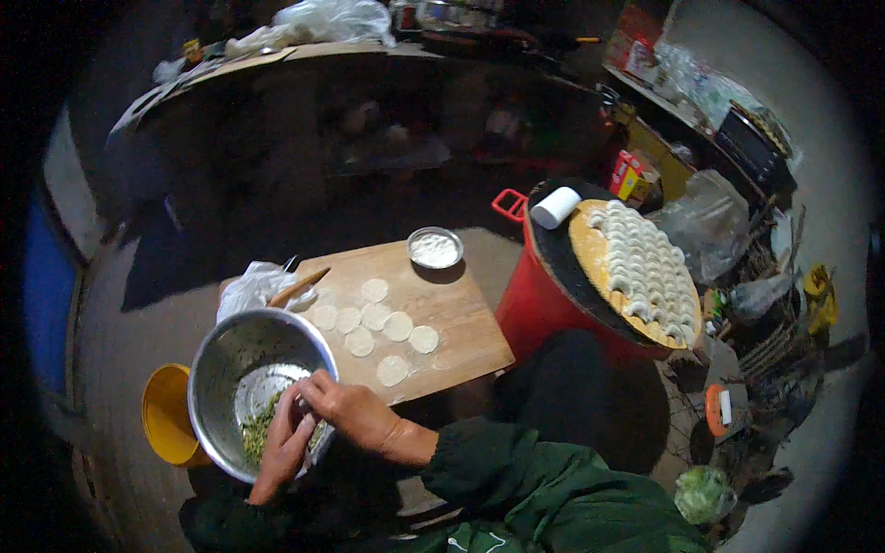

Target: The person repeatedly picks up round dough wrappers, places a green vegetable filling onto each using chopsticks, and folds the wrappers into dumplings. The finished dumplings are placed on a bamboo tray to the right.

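Over a steel bowl (228, 339), my left hand (282, 432) and my right hand (346, 408) meet with bent fingers. They pinch what looks like a dumpling, mostly hidden by the fingers. Chopped green filling (257, 432) lies in the bottom of the bowl, below my left hand. Beyond the bowl, several round dough wrappers (375, 316) lie flat on a wooden board (456, 311). A small metal bowl of flour (435, 248) stands at the board's far edge. On the board's left, a wooden rolling pin (299, 287) rests against a white plastic bag (252, 287).
At right, a red drum (546, 290) carries a round tray (588, 242) with rows of dumplings (646, 269) and a white cylinder (556, 208). A yellow bucket (166, 415) stands left of the steel bowl. A bagged green vegetable (702, 494) and sticks (774, 352) lie at right.
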### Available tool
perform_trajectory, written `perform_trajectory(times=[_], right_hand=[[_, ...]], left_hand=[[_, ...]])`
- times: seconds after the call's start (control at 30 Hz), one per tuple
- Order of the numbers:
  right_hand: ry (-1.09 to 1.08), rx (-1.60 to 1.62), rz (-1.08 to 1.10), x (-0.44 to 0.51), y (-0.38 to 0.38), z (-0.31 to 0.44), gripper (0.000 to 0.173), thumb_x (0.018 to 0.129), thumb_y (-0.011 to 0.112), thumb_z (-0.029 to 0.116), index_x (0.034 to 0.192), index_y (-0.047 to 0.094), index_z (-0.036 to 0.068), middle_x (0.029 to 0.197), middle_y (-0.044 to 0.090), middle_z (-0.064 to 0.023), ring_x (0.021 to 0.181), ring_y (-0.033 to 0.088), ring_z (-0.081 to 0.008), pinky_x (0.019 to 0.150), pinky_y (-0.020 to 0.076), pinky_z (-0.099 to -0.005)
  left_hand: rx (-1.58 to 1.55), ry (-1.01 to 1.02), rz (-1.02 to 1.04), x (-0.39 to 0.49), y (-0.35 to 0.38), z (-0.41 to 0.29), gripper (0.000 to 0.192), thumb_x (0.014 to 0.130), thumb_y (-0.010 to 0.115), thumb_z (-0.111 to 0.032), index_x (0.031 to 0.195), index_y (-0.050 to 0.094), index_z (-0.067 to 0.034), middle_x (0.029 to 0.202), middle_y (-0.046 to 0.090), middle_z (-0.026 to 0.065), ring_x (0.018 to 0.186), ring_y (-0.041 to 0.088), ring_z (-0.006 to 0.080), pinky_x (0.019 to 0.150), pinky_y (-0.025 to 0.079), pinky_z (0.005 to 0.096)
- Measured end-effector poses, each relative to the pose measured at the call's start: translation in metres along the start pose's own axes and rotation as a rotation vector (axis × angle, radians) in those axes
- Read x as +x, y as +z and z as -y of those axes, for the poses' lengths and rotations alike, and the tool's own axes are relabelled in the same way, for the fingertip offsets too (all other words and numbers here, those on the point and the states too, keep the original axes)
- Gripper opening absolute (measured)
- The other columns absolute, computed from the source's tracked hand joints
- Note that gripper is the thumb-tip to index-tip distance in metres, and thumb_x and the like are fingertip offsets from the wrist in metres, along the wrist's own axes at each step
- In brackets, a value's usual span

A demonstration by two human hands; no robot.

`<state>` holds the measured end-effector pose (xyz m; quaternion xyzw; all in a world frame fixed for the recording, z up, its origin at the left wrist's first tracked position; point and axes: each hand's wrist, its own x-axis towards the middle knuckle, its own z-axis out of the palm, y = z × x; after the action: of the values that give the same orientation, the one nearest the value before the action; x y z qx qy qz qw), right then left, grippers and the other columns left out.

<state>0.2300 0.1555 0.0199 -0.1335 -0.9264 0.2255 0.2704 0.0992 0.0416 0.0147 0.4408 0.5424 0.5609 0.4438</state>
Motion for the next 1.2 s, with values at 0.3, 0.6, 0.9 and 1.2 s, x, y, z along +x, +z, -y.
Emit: perform_trajectory(times=[0.3,0.6,0.9,1.2], right_hand=[[0.004,0.119,-0.188,-0.038,-0.103,-0.034,0.037,0.078,0.062,0.003,0.113,0.051,0.002,0.106,0.059,-0.0179,0.088,0.065,-0.0312,0.070,0.0547,-0.0359],[0.644,-0.180,-0.300,-0.087,-0.395,-0.215,0.030,0.071,0.071,0.013,0.097,0.061,0.001,0.082,0.066,-0.0120,0.075,0.067,-0.0186,0.065,0.0534,-0.0340],[0.778,-0.620,-0.014,-0.113,-0.444,-0.324,0.034,0.067,0.076,0.022,0.093,0.066,0.002,0.087,0.067,-0.0163,0.080,0.066,-0.0308,0.070,0.0501,-0.0397],[0.881,-0.747,0.126,-0.107,-0.431,-0.330,0.035,0.067,0.077,0.023,0.094,0.068,0.003,0.092,0.068,-0.0160,0.089,0.065,-0.0326,0.075,0.0499,-0.0420]], left_hand=[[-0.322,-0.139,0.285,-0.005,0.019,-0.027,0.098,0.080,0.072,-0.039,0.151,0.014,-0.007,0.148,0.031,0.0197,0.134,0.039,0.0341,0.109,0.033,0.0451],[-0.187,-0.111,0.075,-0.011,-0.023,-0.026,0.079,0.081,0.070,-0.046,0.138,0.040,-0.001,0.121,0.057,0.0183,0.108,0.062,0.0327,0.091,0.051,0.0449],[-0.109,-0.127,-0.093,0.002,-0.047,-0.014,0.067,0.085,0.068,-0.046,0.130,0.048,-0.001,0.116,0.059,0.0147,0.097,0.066,0.0250,0.082,0.054,0.0353],[-0.108,-0.162,-0.062,0.006,-0.048,-0.005,0.065,0.086,0.067,-0.044,0.128,0.048,0.001,0.114,0.059,0.0165,0.096,0.066,0.0258,0.080,0.054,0.0348]])
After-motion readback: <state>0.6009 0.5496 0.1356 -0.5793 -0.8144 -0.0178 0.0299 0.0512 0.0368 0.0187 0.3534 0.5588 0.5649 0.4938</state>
